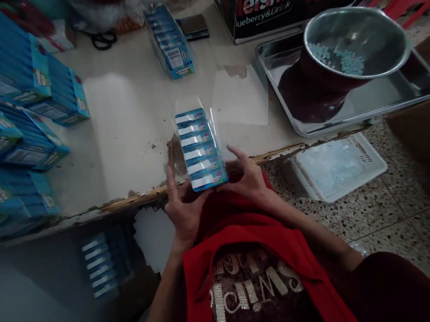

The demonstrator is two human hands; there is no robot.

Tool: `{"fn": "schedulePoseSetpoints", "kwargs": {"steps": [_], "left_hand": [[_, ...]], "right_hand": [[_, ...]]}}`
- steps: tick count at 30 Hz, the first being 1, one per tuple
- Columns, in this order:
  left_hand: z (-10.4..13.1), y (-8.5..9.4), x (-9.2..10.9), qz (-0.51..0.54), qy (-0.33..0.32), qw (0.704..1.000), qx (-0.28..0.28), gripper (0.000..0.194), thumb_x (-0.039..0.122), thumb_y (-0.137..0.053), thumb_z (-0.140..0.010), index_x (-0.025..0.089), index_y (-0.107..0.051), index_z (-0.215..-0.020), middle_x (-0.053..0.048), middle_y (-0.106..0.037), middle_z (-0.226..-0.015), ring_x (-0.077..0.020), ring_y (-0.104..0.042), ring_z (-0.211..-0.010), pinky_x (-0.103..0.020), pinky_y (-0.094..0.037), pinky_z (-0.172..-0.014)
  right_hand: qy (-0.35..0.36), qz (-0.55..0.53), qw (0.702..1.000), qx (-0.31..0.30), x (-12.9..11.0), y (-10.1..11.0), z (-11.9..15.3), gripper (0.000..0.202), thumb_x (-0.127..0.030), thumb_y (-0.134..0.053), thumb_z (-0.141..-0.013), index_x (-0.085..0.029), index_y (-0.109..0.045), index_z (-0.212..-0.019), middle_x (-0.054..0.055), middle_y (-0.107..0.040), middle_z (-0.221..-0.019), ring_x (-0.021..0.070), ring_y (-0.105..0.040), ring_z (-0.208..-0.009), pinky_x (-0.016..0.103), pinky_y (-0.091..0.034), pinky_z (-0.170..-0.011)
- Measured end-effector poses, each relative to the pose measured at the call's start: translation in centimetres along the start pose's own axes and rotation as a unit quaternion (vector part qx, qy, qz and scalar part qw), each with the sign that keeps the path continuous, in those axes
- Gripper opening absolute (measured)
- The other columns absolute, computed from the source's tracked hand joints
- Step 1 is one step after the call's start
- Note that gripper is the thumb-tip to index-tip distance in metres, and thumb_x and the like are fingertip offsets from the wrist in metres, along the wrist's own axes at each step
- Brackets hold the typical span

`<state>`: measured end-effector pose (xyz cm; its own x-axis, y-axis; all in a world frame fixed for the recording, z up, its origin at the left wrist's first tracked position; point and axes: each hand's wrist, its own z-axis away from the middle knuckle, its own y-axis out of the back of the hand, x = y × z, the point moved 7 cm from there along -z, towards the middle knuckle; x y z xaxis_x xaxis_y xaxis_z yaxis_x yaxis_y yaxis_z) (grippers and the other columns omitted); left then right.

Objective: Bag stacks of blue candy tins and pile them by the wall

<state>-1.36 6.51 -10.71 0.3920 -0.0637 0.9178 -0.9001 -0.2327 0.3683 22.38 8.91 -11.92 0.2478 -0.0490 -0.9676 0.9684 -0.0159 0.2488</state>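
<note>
A row of blue candy packs in a clear plastic sleeve lies at the table's near edge, in front of my body. The sleeve reaches past the packs at the far end. My left hand is at the packs' near left corner, index finger stretched forward and apart from the thumb. On the other side, my right hand has its index finger raised and its thumb towards the near right corner. Both thumbs point at the packs' near end; whether they press on it I cannot tell.
Blue boxes are stacked at left. Another filled sleeve lies farther back, near scissors. At right, a metal bowl with small pale blue pieces stands on a metal tray. Behind it is a black carton; a white basket sits below.
</note>
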Motion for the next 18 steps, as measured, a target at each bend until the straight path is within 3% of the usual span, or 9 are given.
{"fn": "schedulePoseSetpoints", "kwargs": {"steps": [1, 3, 5, 7, 10, 14, 18], "left_hand": [[-0.1, 0.2, -0.2, -0.009, -0.011, 1.000, 0.004, 0.130, 0.044, -0.101, -0.074, 0.031, -0.021, -0.177, -0.012, -0.081, -0.131, -0.0287, -0.083, -0.105, -0.043, -0.070, -0.094], [-0.6, 0.6, -0.6, -0.024, -0.043, 0.999, 0.000, 0.144, 0.046, -0.106, -0.065, 0.031, -0.017, -0.178, -0.021, -0.060, -0.161, -0.0341, -0.072, -0.134, -0.045, -0.065, -0.106], [-1.5, 0.3, -1.0, -0.036, -0.063, 0.997, -0.038, 0.154, 0.046, -0.109, -0.057, 0.029, -0.015, -0.178, -0.025, -0.039, -0.176, -0.0388, -0.055, -0.154, -0.048, -0.059, -0.116], [-2.3, -0.7, -1.3, -0.039, -0.051, 0.993, -0.102, 0.149, 0.042, -0.109, -0.058, 0.027, -0.021, -0.177, -0.024, -0.047, -0.171, -0.0396, -0.057, -0.152, -0.050, -0.058, -0.116], [-2.7, -2.0, -1.2, -0.027, -0.014, 0.988, -0.152, 0.120, 0.034, -0.103, -0.068, 0.025, -0.040, -0.170, -0.017, -0.072, -0.147, -0.0357, -0.075, -0.128, -0.048, -0.064, -0.106], [-2.1, -1.5, -0.4, -0.017, 0.005, 0.997, -0.070, 0.107, 0.029, -0.099, -0.073, 0.024, -0.048, -0.166, -0.011, -0.082, -0.129, -0.0304, -0.082, -0.109, -0.042, -0.069, -0.093], [-0.9, -0.9, -0.6, -0.022, 0.039, 0.998, -0.034, 0.107, 0.031, -0.099, -0.074, 0.022, -0.047, -0.168, -0.008, -0.085, -0.117, -0.0277, -0.083, -0.098, -0.039, -0.069, -0.089]], "right_hand": [[0.012, 0.033, 0.999, 0.011, -0.2, 0.4, -0.2, 0.129, -0.051, -0.106, -0.058, -0.035, -0.043, -0.169, 0.014, -0.071, -0.148, 0.0424, -0.066, -0.139, 0.069, -0.046, -0.124], [0.036, 0.071, 0.997, 0.005, -0.5, 0.7, -0.6, 0.142, -0.047, -0.108, -0.053, -0.033, -0.034, -0.174, 0.016, -0.050, -0.170, 0.0453, -0.049, -0.156, 0.068, -0.038, -0.130], [0.050, 0.075, 0.995, -0.047, -0.3, 0.0, -0.9, 0.142, -0.043, -0.106, -0.056, -0.031, -0.031, -0.176, 0.015, -0.040, -0.177, 0.0458, -0.039, -0.162, 0.067, -0.034, -0.133], [0.047, 0.058, 0.992, -0.100, 0.3, -1.1, -1.0, 0.131, -0.040, -0.102, -0.063, -0.031, -0.034, -0.175, 0.013, -0.046, -0.174, 0.0445, -0.043, -0.160, 0.066, -0.036, -0.132], [0.028, 0.015, 0.995, -0.091, 1.3, -1.9, -1.0, 0.120, -0.042, -0.100, -0.069, -0.032, -0.040, -0.172, 0.011, -0.064, -0.159, 0.0415, -0.060, -0.147, 0.062, -0.047, -0.125], [0.006, 0.017, 0.999, -0.031, 2.1, -1.8, -0.4, 0.112, -0.047, -0.100, -0.070, -0.031, -0.048, -0.168, 0.007, -0.080, -0.134, 0.0380, -0.073, -0.127, 0.060, -0.055, -0.117], [0.044, 0.084, 0.995, 0.008, 1.6, -1.2, 0.3, 0.095, -0.046, -0.098, -0.072, -0.027, -0.063, -0.158, 0.007, -0.083, -0.127, 0.0391, -0.073, -0.127, 0.064, -0.036, -0.133]]}}
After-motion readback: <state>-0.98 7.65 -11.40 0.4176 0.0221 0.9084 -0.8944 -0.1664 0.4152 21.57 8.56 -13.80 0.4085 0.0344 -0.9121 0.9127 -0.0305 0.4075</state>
